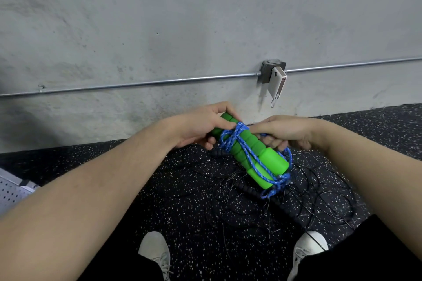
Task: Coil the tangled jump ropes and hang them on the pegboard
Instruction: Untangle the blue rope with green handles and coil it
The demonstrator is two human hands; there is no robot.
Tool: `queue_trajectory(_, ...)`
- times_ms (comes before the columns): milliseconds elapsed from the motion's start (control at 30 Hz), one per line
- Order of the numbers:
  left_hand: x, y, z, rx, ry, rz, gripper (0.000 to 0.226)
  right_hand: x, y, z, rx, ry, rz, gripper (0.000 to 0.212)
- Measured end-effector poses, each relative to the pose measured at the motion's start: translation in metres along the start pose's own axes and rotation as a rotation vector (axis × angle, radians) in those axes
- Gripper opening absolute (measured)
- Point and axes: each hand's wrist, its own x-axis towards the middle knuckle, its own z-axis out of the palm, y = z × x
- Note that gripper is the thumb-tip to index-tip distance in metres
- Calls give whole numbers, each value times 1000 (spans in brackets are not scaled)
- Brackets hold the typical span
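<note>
The step in hand looks like the wrapping of the first rope: two green foam handles (250, 151) lie side by side as one bundle, held in the air above the speckled floor (159, 189), with blue cord (230, 141) wound around and along them. The left hand (201, 126) grips the far end of the handles, thumb and fingers curled round the foam, while the right hand (282, 133) is just beside the handles on the other side, its fingers closed on a stretch of the blue cord. A loose knot of cord hangs off the near end of the handles. Below the handles, on the floor, a black rope (274, 198) with a ribbed handle lies in thin, spread, tangled loops, not yet coiled. By my judgement the next move calls for drawing the free cord snug and tucking its end so the bundle holds. A perforated panel (11, 191), perhaps the pegboard, shows far to the left of the handles; reaching it would need a turn that way.
</note>
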Motion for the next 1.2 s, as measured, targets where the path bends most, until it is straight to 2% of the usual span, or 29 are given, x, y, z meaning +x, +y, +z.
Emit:
queue_trajectory(100,4,-5,1,124,52,5,10,0,-4,0,48,9,26,37)
queue_trajectory(233,12,-10,9,302,216,71,10,1,-10,5,178,34,35,33)
queue_trajectory(367,15,-12,13,278,370,129,11,2,-15,11,340,49,3,30)
queue_trajectory(433,16,-12,14,349,465,176,10,2,-18,13,415,65,-23,28)
queue_trajectory(600,20,-19,17,463,682,313,7,3,-28,24,473,202,-59,29)
queue_trajectory(733,23,-21,25,241,747,369,12,7,-32,35,527,246,-99,35)
queue_trajectory(933,19,-12,34,-457,695,398,15,4,-33,34,571,249,-92,38)
queue_trajectory(1100,19,-4,36,-898,525,307,12,4,-31,26,714,266,-182,31)
queue_trajectory(1200,17,-2,32,-1030,406,186,26,5,-29,23,696,383,-257,35)
